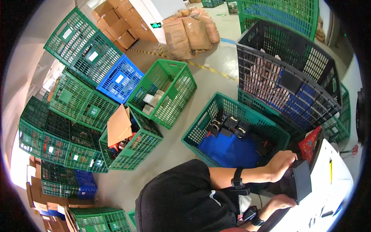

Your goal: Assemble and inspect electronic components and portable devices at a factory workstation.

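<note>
At the lower right, a black box-shaped object (302, 182) with a flat outer face is held at the table's edge. My left hand (281, 166) curls its fingers over the far upper edge of it. My right hand (281, 202) grips the near lower end, its fingertips partly hidden. Both wrists wear black straps with small devices. Just beyond my left forearm is a green crate (193, 133) lined with blue sheet (228, 149), holding several black parts (232, 124) and a few red-tipped pieces. A red plastic packet (309, 144) lies beside the black object.
A white table (332, 185) with a yellow stick-like item is at the right. A tall black crate (290, 83) stands behind the lined crate. Green crates (160, 98), one with cardboard (119, 125) on top, and a blue crate (120, 79) line the left. Wrapped sacks (189, 33) stand far back.
</note>
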A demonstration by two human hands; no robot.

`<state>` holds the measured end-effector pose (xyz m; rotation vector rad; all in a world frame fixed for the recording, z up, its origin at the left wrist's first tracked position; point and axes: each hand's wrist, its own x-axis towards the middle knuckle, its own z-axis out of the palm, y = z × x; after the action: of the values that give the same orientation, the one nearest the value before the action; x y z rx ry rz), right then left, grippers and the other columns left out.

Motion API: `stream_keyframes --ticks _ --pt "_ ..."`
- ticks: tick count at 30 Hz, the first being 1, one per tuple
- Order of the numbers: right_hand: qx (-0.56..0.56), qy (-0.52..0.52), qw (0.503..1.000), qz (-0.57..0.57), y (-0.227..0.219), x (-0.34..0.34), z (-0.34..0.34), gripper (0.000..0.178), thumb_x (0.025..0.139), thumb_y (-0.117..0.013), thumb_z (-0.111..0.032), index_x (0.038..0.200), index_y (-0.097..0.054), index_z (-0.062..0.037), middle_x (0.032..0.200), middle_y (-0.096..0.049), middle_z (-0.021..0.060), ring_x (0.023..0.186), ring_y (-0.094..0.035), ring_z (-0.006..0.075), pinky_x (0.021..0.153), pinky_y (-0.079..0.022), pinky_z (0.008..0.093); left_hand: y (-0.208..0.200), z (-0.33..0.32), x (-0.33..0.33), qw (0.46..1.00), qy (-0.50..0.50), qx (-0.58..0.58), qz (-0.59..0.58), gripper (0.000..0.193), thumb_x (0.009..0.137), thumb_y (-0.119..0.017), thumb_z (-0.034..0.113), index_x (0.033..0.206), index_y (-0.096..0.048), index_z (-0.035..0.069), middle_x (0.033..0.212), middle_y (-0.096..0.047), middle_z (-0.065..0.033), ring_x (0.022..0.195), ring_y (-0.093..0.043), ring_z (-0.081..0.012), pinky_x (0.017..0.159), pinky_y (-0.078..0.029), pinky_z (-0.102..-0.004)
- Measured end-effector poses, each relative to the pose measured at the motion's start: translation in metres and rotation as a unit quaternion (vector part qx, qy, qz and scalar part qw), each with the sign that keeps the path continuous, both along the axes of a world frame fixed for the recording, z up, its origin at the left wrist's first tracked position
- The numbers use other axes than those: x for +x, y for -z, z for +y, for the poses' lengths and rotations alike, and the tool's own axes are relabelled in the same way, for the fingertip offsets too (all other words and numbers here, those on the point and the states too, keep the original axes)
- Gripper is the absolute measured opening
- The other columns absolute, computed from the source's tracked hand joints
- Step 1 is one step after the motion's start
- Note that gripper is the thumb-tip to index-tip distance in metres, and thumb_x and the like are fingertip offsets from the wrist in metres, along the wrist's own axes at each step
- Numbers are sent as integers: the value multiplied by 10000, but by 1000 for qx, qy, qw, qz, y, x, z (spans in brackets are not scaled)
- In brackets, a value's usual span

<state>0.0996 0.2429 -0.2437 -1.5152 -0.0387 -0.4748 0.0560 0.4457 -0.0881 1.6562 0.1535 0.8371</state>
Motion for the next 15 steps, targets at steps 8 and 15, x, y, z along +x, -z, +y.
stream_keyframes --ticks 8,15 --pt "19 -53 996 -68 21 48 1 729 1122 -205 -465 1301 -510 172 1339 -560 320 1161 -568 376 1068 -448 472 -2 11 4 999 -31 -10 -10 731 1061 -223 612 917 -604 5 811 -565 -182 786 -571 -370 740 -435 -438" --pt "-239 -61 962 -121 -121 -21 52 852 1055 -225 -690 1273 -499 87 1137 -589 217 1020 -588 308 893 -483 459 -32 24 2 995 13 -59 -75 677 1077 -281 555 884 -609 -5 795 -592 -168 765 -608 -348 719 -473 -422"
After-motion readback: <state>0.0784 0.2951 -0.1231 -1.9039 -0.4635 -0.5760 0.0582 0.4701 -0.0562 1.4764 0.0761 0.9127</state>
